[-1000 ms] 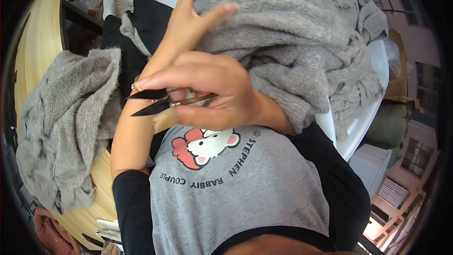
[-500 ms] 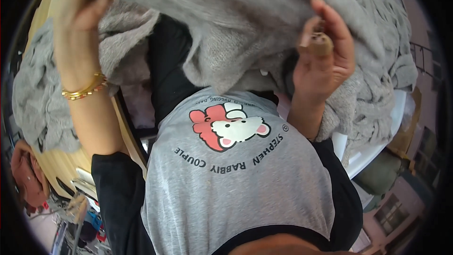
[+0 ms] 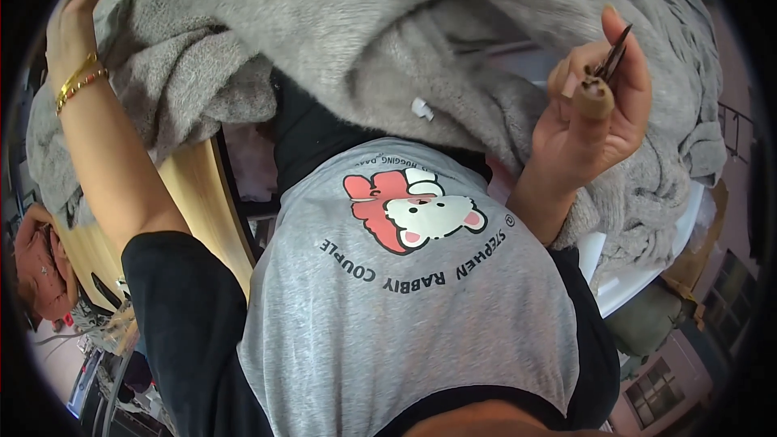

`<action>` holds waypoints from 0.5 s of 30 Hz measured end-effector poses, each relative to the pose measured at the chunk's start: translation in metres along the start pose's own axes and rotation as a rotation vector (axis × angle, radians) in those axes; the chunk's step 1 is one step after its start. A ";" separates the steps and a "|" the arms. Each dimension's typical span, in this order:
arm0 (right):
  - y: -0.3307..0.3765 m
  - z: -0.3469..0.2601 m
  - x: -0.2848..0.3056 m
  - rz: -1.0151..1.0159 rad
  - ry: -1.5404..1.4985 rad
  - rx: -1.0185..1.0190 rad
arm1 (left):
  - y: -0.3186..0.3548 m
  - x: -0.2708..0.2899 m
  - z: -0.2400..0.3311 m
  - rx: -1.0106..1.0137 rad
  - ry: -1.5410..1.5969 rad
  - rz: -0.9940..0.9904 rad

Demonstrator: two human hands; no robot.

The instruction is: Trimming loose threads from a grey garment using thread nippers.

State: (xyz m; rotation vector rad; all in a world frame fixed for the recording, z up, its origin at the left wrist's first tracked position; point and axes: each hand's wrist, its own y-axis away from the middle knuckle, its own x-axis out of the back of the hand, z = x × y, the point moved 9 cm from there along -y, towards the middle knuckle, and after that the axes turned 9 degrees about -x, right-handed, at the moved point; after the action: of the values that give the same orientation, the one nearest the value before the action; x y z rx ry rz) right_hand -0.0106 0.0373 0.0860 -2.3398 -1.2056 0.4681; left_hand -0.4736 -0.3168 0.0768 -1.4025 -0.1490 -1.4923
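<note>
A large grey fuzzy knit garment is spread across my lap and fills the upper part of the view. A small white tag shows on it. My right hand is closed around small dark thread snips, their pointed blades standing up past the fingers. A tan cover wraps one of its fingertips. At the far upper left, my left hand, with gold and beaded bracelets at the wrist, is beside the garment's edge. Its fingers run into the dark rim, so their grip is unclear.
More grey knitwear is heaped on a white surface at the right. A wooden table lies under knit at the left. Beyond it, another person's rust-coloured sleeve shows. A dark green bag-like thing sits low at the right.
My left hand has swept outward to the left, and the garment now spreads wider and lower, its white tag in plain view. My right hand has shifted right, showing the blades more clearly.
</note>
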 end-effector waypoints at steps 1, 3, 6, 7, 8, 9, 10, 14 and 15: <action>0.002 0.000 -0.005 0.001 0.000 0.011 | 0.018 0.002 0.014 -0.299 -0.361 0.080; 0.006 0.008 -0.003 0.108 0.096 -0.056 | 0.034 -0.021 0.032 0.060 0.636 -0.102; -0.001 0.028 -0.005 0.013 0.156 -0.134 | 0.065 -0.067 0.011 0.826 1.284 -0.013; -0.005 0.037 -0.006 0.000 0.195 -0.181 | 0.063 -0.058 0.061 0.479 1.083 -0.222; -0.007 0.043 -0.005 0.038 0.274 -0.248 | 0.072 -0.043 0.096 0.366 0.617 -0.319; -0.011 0.045 -0.007 0.046 0.242 -0.238 | 0.077 -0.039 0.134 0.121 0.570 -0.286; -0.014 0.055 -0.006 0.058 0.374 -0.306 | 0.091 -0.025 0.179 -0.178 0.316 -0.294; -0.012 0.092 0.007 0.009 0.694 -0.433 | 0.138 -0.023 0.180 -0.185 -0.371 -0.377; -0.010 0.101 0.011 -0.002 0.753 -0.475 | 0.142 -0.027 0.160 -0.097 -0.402 -0.424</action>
State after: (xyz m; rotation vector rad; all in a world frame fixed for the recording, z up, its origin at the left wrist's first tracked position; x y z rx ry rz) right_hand -0.0613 0.0762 0.0061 -2.5044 -0.9959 -0.7293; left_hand -0.2717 -0.2570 0.0300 -1.8191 -0.6673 -1.5473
